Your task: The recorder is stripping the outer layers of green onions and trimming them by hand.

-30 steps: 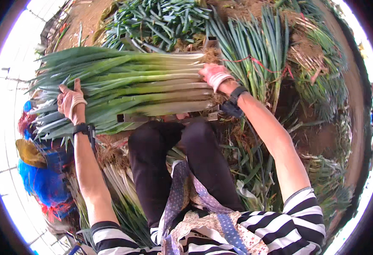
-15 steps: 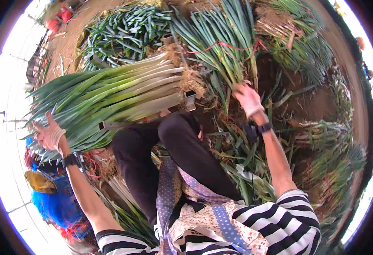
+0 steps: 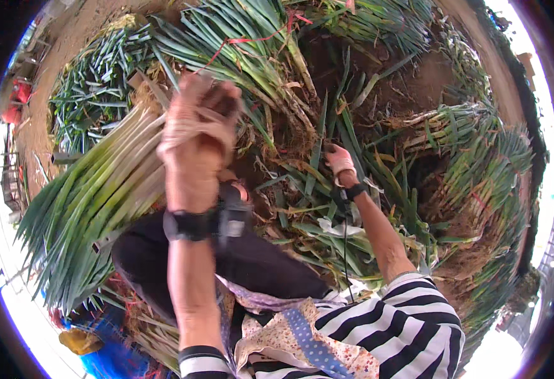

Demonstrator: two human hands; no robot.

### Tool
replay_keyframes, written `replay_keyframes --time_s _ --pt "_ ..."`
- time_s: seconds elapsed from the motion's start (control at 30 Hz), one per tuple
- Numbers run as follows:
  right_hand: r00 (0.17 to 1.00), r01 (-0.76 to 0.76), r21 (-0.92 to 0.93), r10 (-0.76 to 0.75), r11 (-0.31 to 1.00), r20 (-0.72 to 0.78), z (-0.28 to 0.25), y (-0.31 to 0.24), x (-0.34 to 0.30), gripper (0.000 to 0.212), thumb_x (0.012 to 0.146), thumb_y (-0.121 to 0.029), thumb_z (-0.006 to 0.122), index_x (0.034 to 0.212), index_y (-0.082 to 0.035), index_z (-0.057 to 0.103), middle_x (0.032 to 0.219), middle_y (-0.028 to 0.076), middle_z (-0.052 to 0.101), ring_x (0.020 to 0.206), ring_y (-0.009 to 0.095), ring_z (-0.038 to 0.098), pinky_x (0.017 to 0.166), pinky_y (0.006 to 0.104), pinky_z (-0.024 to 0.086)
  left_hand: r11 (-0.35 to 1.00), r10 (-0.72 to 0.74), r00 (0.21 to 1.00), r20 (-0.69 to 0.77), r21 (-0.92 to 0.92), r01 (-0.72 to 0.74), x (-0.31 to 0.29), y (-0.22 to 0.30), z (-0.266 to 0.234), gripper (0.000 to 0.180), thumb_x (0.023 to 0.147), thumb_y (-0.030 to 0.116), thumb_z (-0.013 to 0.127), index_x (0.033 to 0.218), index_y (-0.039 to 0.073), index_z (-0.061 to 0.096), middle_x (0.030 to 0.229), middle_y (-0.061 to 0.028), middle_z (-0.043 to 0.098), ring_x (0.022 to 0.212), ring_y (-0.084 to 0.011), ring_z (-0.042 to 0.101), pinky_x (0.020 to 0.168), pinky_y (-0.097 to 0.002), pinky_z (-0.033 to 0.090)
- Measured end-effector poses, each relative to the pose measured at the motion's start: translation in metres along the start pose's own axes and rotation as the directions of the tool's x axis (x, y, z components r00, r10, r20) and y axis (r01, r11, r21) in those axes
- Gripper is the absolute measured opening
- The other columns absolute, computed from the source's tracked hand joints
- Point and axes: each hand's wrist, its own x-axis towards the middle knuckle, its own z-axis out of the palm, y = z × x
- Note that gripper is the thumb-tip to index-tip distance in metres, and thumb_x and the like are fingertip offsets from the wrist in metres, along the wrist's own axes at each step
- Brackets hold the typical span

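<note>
Green leeks, left hand lifted away, now blurred

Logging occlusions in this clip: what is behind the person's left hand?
Green-and-white stalks run behind the left hand. Some of their pale ends are covered, and anything else directly behind it cannot be seen.

At 9 o'clock the leeks look smooth with a soft sheen, beside a dull grey metal bar between 8 and 9, while the red ribbon near 12 looks like shiny plastic. The striped shirt between 4 and 5, dark trousers at 6 and crumpled apron near 6 are matt cloth; the soil between 1 and 2 is rough and matt.
</note>
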Motion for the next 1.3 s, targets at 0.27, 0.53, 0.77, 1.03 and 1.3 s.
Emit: replay_keyframes --time_s 0.27,0.53,0.77,1.03,1.3 --pt "0.974 0.081 -0.500 -0.176 0.862 -0.145 0.039 -0.051 0.082 0.041 0.076 -0.031 0.056 0.113 -0.011 0.055 0.111 0.018 0.056 0.100 0.037 0.053 0.081 0.0437 0.046 0.974 -0.044 0.926 -0.374 0.191 0.124 0.033 -0.068 -0.021 0.020 0.084 0.025 0.058 0.093 0.006 0.057 0.073 -0.0087 0.061 0.062 -0.0212 0.056 0.057 -0.0329 0.047" --pt "1.000 0.014 -0.677 -0.006 0.736 0.014 0.054 -0.068 0.096 0.043 0.074 -0.039 0.061 0.104 -0.008 0.056 0.111 0.015 0.056 0.099 0.033 0.054 0.080 0.0437 0.046 0.983 -0.057 0.903 -0.425 0.135 0.125 0.047 -0.069 -0.025 0.018 0.083 0.024 0.059 0.092 0.007 0.058 0.071 -0.0069 0.060 0.061 -0.0193 0.055 0.056 -0.0319 0.045" --pt "0.985 0.088 -0.040 -0.080 0.995 0.154 0.021 -0.119 0.010 0.043 0.066 -0.029 0.072 0.093 0.002 0.059 0.069 0.010 0.061 0.064 0.016 0.057 0.060 0.0290 0.045 0.966 -0.049 0.842 -0.537 0.188 0.177 0.057 -0.080 -0.031 0.011 0.080 0.017 0.062 0.086 0.009 0.057 0.066 -0.0050 0.057 0.053 -0.0168 0.052 0.050 -0.0280 0.042" --pt "0.933 -0.270 0.820 -0.072 0.505 0.352 -0.032 -0.138 -0.124 0.027 0.071 -0.016 0.066 0.093 0.000 0.061 0.081 0.003 0.060 0.072 0.010 0.054 0.065 0.0229 0.043 0.911 -0.220 0.709 -0.670 0.119 0.395 0.070 -0.109 -0.036 0.030 0.076 0.032 0.067 0.071 0.011 0.046 0.056 -0.0029 0.049 0.041 -0.0137 0.044 0.033 -0.0253 0.033" --pt "0.994 0.077 0.205 -0.091 0.976 0.061 -0.047 -0.139 -0.187 0.041 0.066 -0.006 0.067 0.105 0.002 0.055 0.086 0.005 0.061 0.076 0.009 0.052 0.070 0.0237 0.044 0.894 -0.220 0.831 -0.511 0.236 0.382 0.071 -0.121 -0.053 0.036 0.083 0.045 0.055 0.079 0.010 0.055 0.058 -0.0065 0.052 0.043 -0.0175 0.046 0.037 -0.0296 0.037"
